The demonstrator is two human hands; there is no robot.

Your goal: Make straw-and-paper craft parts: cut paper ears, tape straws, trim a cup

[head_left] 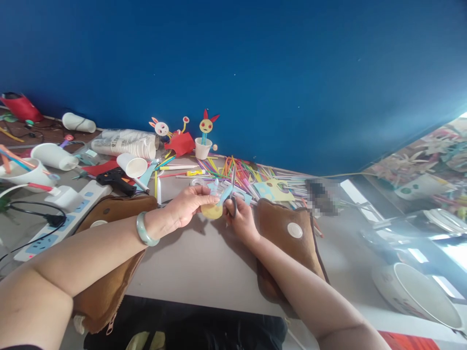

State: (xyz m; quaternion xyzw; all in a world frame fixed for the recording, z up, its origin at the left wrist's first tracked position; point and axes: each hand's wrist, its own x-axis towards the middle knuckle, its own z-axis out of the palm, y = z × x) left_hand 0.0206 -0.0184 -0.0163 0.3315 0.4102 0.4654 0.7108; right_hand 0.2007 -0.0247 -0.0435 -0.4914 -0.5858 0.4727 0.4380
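Above the table, my left hand pinches a yellow rounded paper piece together with light-blue paper. My right hand grips a pair of scissors, blades pointing up, right beside the paper. Whether the blades touch the paper I cannot tell. Behind my hands lie many coloured sticks and straws. A yellow sheet with round holes cut out lies to their right.
Brown cushions lie under or beside both forearms. To the left are a power strip, a black glue gun and paper cups. A finished-looking paper figure in a cup stands by the blue wall; a white bowl sits right.
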